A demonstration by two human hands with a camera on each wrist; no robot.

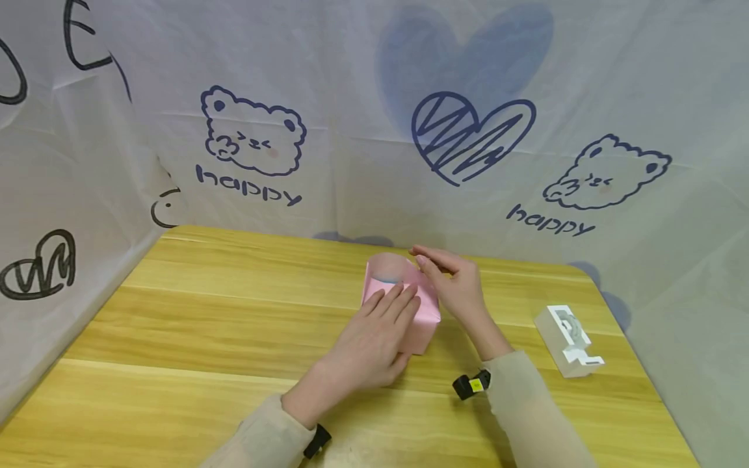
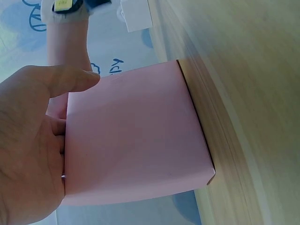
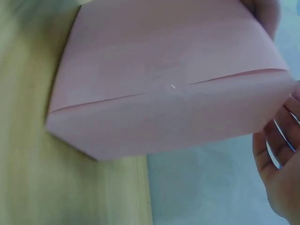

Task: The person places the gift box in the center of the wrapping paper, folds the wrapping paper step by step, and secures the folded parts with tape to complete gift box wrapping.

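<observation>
A pink paper box point(image 1: 418, 335) stands on the wooden table, a curved flap point(image 1: 387, 265) raised at its far end with a bit of blue showing below it. My left hand point(image 1: 374, 338) lies flat over its top, fingers straight and pointing away. In the left wrist view the thumb point(image 2: 77, 79) rests at the top edge of the box's smooth face point(image 2: 136, 136). At the far right corner, my right hand point(image 1: 459, 286) pinches the box's edge between thumb and fingers. Clear tape point(image 3: 168, 89) spans a seam in the right wrist view.
A white tape dispenser point(image 1: 567, 341) stands toward the right edge of the wooden table point(image 1: 205, 312). Behind and beside the table hangs white cloth point(image 1: 351, 162) printed with bears and hearts. Black wrist cameras point(image 1: 471, 385) sit below both sleeves.
</observation>
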